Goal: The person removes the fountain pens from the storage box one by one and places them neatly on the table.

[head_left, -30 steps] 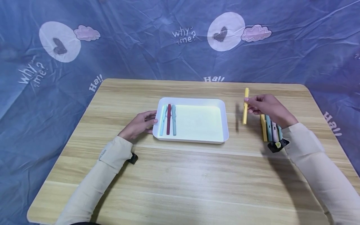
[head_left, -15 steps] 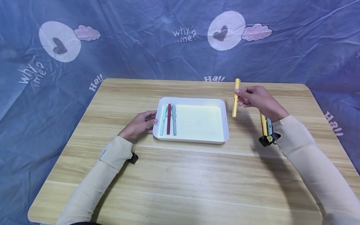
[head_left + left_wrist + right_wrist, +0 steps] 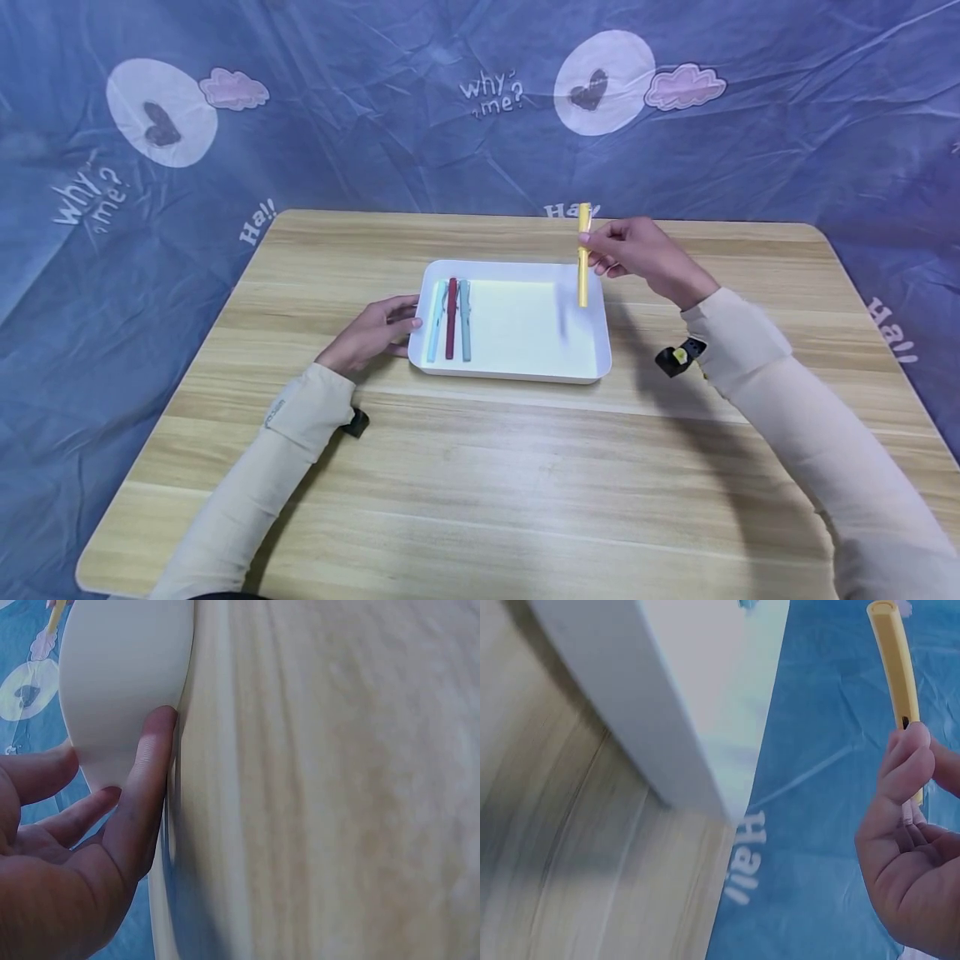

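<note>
My right hand (image 3: 643, 254) pinches a yellow pen (image 3: 583, 283) between thumb and fingers. The pen is held nearly upright above the right end of a white tray (image 3: 517, 377), its shadow falling inside. In the right wrist view the yellow pen (image 3: 894, 664) sticks up out of the fingertips. At the tray's left end my left hand (image 3: 371, 332) touches the outer wall and rim with extended fingers, as the left wrist view shows too. Inside the tray, side by side at the left, lie a light blue pen (image 3: 436, 323), a dark red pen (image 3: 451, 321) and a grey-blue pen (image 3: 465, 321).
The wooden table (image 3: 480, 475) extends in front of and around the tray. A blue printed cloth (image 3: 390, 108) hangs behind it. Black wrist cameras sit under both sleeves; the right sleeve (image 3: 742, 333) covers the area where other pens showed earlier.
My right hand has carried the yellow pen left and slightly up, from beside the tray to above its right end. The left hand and the tray have stayed put.
</note>
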Available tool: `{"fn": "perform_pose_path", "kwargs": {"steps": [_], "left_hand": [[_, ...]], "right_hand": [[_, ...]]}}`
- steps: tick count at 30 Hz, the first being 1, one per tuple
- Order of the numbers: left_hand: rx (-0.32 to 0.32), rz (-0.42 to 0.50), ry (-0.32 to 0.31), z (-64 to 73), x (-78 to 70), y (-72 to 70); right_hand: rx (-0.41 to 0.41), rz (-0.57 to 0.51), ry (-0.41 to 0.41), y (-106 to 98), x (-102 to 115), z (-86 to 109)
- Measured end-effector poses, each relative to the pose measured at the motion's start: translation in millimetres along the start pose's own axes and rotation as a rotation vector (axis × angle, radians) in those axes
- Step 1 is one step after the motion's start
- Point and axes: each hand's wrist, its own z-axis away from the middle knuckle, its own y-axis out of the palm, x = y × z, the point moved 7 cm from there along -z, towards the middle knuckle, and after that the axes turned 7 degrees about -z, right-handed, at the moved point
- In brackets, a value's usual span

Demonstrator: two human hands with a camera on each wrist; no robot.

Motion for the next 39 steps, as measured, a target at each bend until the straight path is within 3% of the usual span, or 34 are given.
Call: {"fn": "perform_pose_path", "kwargs": {"steps": [14,24,33,39], "left_hand": [[-0.004,-0.015,-0.002,0.4,-2.1,-0.9],[0.007,0.008,-0.001,0.8,-3.2,-0.5],[-0.004,-0.001,-0.011,1.5,-3.8,0.0],[0.002,0.042,-0.006,1.1,-3.9,0.5]], "right_hand": [[0.108,0.104,0.030,51,23,-16.0],[0.188,0.064,0.065,81,17,-24.3],[0.239,0.127,0.101,100,13,-32.8],[0.264,0.133,0.131,112,9,-39.4]]}}
